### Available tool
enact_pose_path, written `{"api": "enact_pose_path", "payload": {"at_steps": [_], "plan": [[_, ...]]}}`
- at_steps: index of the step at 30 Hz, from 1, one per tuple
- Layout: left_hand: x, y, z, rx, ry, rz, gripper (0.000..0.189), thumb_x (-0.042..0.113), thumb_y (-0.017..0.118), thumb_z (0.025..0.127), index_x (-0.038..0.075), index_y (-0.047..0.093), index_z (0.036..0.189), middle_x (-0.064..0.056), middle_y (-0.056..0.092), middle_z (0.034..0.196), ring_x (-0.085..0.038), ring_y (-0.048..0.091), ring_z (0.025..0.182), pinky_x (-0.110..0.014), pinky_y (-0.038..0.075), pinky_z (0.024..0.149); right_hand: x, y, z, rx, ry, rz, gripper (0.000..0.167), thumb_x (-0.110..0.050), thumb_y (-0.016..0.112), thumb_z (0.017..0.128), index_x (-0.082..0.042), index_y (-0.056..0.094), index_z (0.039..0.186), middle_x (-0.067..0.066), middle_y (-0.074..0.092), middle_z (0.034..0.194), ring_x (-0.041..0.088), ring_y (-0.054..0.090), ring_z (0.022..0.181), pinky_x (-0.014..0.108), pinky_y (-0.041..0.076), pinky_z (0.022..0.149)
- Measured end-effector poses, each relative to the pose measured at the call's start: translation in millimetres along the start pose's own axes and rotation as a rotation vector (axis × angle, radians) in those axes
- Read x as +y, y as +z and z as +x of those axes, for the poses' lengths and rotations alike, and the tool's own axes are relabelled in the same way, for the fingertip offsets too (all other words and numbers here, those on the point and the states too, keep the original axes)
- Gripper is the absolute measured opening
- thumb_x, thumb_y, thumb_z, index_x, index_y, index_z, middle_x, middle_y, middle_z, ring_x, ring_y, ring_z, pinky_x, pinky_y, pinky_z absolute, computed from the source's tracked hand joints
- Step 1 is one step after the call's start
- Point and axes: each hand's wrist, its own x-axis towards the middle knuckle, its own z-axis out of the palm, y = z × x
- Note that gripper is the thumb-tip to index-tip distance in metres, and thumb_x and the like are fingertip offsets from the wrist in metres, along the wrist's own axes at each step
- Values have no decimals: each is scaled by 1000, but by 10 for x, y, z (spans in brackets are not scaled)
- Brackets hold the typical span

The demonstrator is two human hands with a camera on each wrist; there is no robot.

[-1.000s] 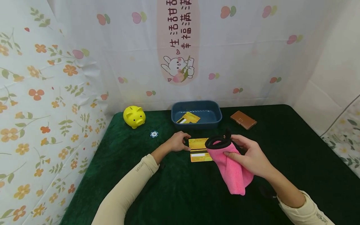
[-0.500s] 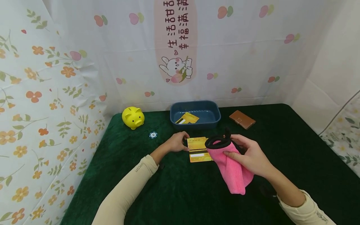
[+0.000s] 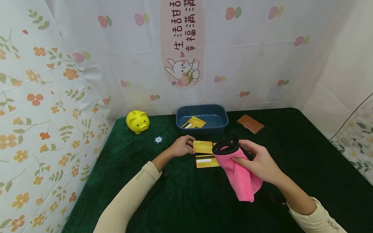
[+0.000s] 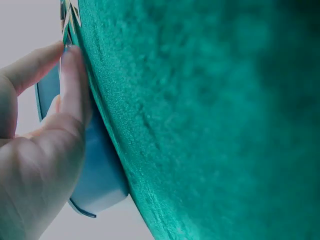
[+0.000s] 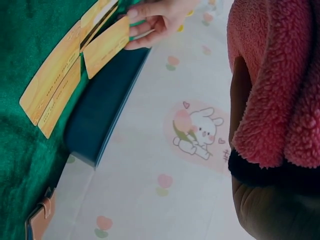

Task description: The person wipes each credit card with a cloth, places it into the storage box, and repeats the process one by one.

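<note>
My left hand (image 3: pixel 181 146) pinches a yellow bank card (image 3: pixel 203 146) by its left edge. The right wrist view shows this card (image 5: pixel 107 49) raised off the green cloth, thumb on one face and fingers behind. Below it lies another yellow card (image 3: pixel 204 162), striped side up. Further yellow cards (image 5: pixel 52 75) lie beside it, partly covered in the head view by the pink fleece pouch (image 3: pixel 239 178) with a black rim. My right hand (image 3: pixel 260 161) grips that pouch above the cloth, its mouth toward the cards; what is inside stays hidden.
Behind the cards stands a blue bin (image 3: pixel 214 130) with yellow cards (image 3: pixel 196 122) in it. A brown leather wallet (image 3: pixel 250 124) lies to its right. Left of it are a blue-and-white poker chip (image 3: pixel 158 139) and a yellow piggy bank (image 3: pixel 138 122). A printed curtain (image 3: pixel 134 48) hangs behind.
My left hand has lifted one card off the cloth and shifted it slightly left and back, away from the striped card. The right hand and pouch have stayed put.
</note>
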Motion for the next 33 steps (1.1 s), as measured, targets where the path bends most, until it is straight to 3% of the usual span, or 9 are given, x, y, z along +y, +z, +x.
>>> {"api": "enact_pose_path", "payload": {"at_steps": [6, 11, 16, 25, 33], "plan": [[31, 3, -67, -2, -20, -121, 55, -8, 72, 84, -4, 50, 134, -18, 64, 116, -26, 70, 100, -34, 57, 84, -23, 14, -7, -1, 13, -8, 45, 2, 70, 88, -5, 58, 131, 10, 69, 114, 12, 64, 83, 25, 54, 67], [18, 8, -76, 12, -43, -172, 57, -2, 74, 85, -4, 49, 136, -19, 61, 123, -26, 70, 101, -34, 57, 85, -16, 15, -8, -2, 5, -14, 46, 2, 70, 88, -5, 58, 131, 12, 69, 114, 13, 64, 83, 26, 54, 67], [0, 2, -48, 80, -62, -144, 57, 8, 79, 84, -1, 53, 134, -16, 60, 125, -22, 68, 98, -33, 57, 83, 9, 15, -10, -2, 2, -10, 46, 3, 70, 88, -6, 58, 131, 8, 69, 114, 12, 64, 84, 26, 54, 68], [63, 9, -30, 177, -97, -45, 52, 10, 80, 83, 4, 57, 129, -12, 65, 118, -22, 61, 103, -34, 53, 89, 54, -4, 0, -3, -4, -15, 46, 3, 70, 87, -5, 57, 131, 3, 69, 115, 12, 65, 86, 26, 55, 68], [42, 14, -69, 161, -68, -170, 56, 7, 82, 80, 2, 56, 129, -13, 64, 116, -21, 62, 100, -31, 55, 82, 62, 2, -19, -6, 18, -13, 45, 1, 70, 88, -5, 57, 131, 9, 69, 115, 12, 64, 85, 27, 55, 67]]}}
